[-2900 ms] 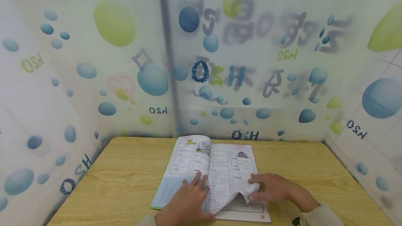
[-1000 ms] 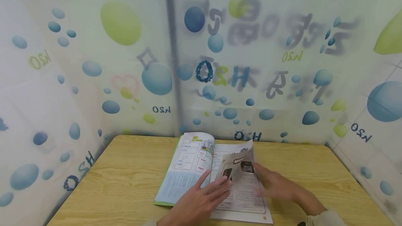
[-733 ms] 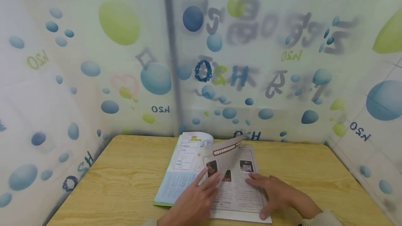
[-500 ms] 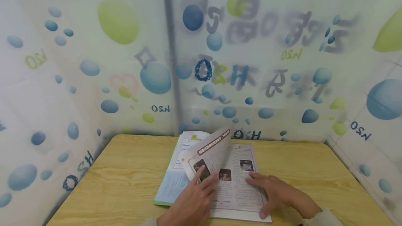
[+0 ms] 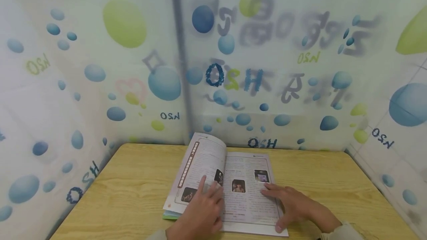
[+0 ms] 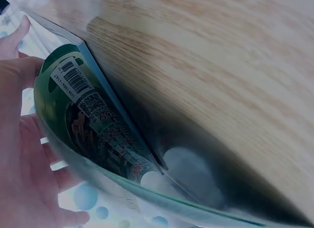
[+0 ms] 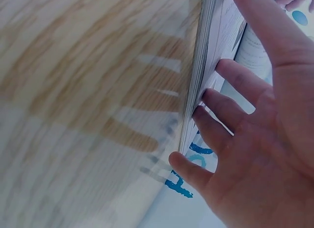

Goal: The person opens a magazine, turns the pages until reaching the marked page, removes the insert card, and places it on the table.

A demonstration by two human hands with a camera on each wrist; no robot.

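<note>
An open magazine (image 5: 248,210) lies on the wooden table, showing a spread of printed text with small photos. My left hand (image 5: 201,210) rests on the lower part of the left page (image 5: 208,155), near the fold, with the index finger extended. From the left wrist view, the green back cover (image 6: 105,125) with a barcode curves up off the table beside the left hand. At the magazine's right edge, my right hand (image 5: 295,206) touches the page with spread fingers. In the right wrist view its fingertips (image 7: 177,162) lie along the stacked page edges.
The wooden table (image 5: 133,184) extends on both sides of the magazine. Behind it hangs a pale curtain (image 5: 233,58) with blue and green drop shapes and mirrored H2O lettering. Similar patterned sheets close off the left and right sides.
A page has turned over from right to left and now lies on the left side, covering the earlier left page. My left hand moved slightly left with it; the right hand came to rest on the right page.
</note>
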